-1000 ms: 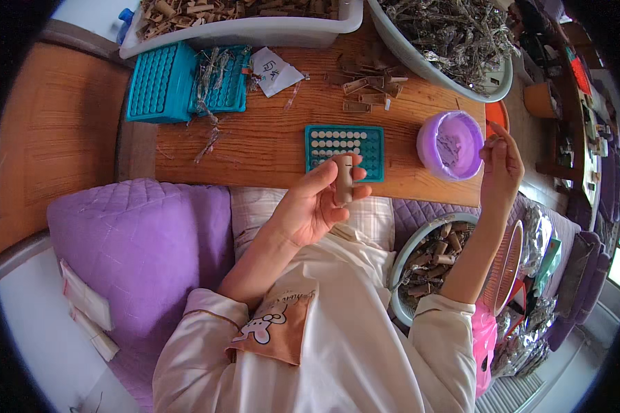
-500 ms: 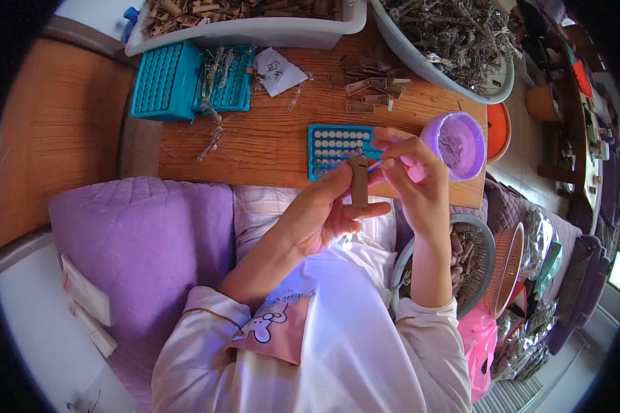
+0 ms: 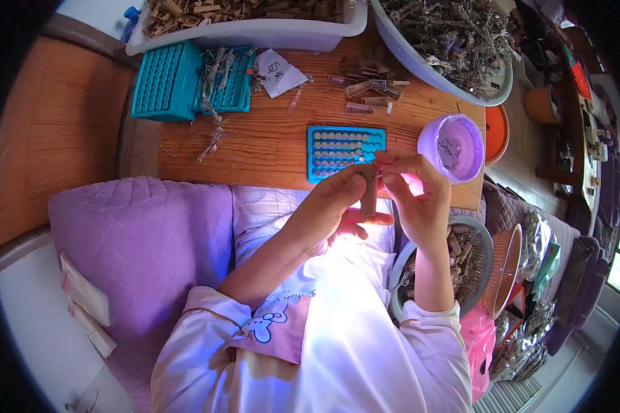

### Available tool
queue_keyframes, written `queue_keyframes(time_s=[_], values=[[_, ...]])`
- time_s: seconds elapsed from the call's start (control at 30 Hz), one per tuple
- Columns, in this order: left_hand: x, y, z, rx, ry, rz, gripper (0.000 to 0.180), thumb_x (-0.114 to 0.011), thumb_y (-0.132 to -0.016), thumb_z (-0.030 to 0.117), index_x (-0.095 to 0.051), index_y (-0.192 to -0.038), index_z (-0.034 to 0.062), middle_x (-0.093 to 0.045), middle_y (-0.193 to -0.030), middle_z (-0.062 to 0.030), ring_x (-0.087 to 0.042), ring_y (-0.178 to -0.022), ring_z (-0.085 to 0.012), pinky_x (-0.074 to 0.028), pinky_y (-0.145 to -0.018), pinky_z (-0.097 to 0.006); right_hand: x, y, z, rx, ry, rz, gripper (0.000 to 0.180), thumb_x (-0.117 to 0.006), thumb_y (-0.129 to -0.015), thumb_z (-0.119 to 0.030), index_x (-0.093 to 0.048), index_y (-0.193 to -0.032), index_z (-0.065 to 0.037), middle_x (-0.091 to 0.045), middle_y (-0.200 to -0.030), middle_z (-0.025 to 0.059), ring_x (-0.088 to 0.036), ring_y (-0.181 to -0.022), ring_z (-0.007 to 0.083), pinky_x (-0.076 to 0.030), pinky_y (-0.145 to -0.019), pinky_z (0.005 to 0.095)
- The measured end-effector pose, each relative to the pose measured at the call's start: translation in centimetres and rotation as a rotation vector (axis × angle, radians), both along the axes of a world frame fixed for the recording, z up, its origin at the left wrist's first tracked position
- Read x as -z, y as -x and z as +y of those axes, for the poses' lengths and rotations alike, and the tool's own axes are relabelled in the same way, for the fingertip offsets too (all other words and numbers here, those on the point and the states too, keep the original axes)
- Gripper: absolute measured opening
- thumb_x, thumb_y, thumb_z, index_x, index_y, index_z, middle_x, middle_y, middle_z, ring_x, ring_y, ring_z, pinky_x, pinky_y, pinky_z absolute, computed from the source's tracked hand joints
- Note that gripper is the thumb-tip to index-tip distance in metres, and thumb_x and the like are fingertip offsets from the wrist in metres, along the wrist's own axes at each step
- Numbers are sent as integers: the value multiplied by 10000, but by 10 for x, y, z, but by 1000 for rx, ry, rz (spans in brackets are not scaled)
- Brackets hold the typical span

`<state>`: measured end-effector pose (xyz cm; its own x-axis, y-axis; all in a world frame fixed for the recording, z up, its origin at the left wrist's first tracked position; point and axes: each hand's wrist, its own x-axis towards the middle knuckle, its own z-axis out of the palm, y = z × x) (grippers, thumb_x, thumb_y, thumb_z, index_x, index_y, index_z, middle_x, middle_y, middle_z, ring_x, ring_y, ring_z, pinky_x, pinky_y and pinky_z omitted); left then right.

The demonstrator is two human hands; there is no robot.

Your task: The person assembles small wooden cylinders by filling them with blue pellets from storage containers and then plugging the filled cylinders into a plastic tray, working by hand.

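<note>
My left hand point(image 3: 329, 203) grips a small brown tube-like piece point(image 3: 369, 196) between thumb and fingers, held upright in front of my chest. My right hand point(image 3: 417, 189) is closed in a pinch at the upper end of this piece. A thin pale sliver shows at its fingertips, too small to name. Just beyond the hands lies a blue tray point(image 3: 312, 155) with rows of round pale discs in its holes. A purple bowl point(image 3: 428, 141) with small bits inside stands beyond my right hand. Bright whitish-violet light falls on my lap and shirt below the hands.
Teal racks point(image 3: 160, 86) with tangled wires and a paper slip point(image 3: 280, 72) lie at the far left. Brown pieces point(image 3: 375, 89) are piled mid-table. A white bin point(image 3: 255, 34) and a basin point(image 3: 434, 65) line the back. A grey basket point(image 3: 488, 258) stands at my right.
The brown piece has shifted slightly right and down in my left hand. My right fingers have drawn closer together at its top. The light on my lap has become much brighter.
</note>
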<state>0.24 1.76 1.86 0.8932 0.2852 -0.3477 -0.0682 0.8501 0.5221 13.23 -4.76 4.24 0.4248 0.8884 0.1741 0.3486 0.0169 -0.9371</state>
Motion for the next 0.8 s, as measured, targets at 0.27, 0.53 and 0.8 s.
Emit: queue_keyframes(time_s=[0.27,0.53,0.8], values=[[-1,-5,-6,-69,48,67,410,-364,-859,359,-371,-1129,51,-507,-736,-6,-614,-701,-183,-410,-350,-163,15,1,-10,22,-26,41,88,-537,-697,77,-525,-748,6,-604,-855,126,-594,-777,207,-472,-667,277],[-4,-10,-7,-32,-138,57,383,-358,-878,290,-336,-1173,46,-519,-815,-36,-615,-675,-191,-420,-367,-158,16,-2,-13,69,-6,25,76,-533,-707,71,-504,-735,7,-598,-842,127,-594,-775,207,-471,-670,275],[2,-13,0,90,-100,62,369,-372,-877,266,-359,-1165,37,-516,-844,-32,-614,-688,-193,-421,-370,-158,10,-8,-17,41,74,71,75,-519,-709,70,-490,-735,6,-600,-823,125,-593,-769,212,-471,-645,276]])
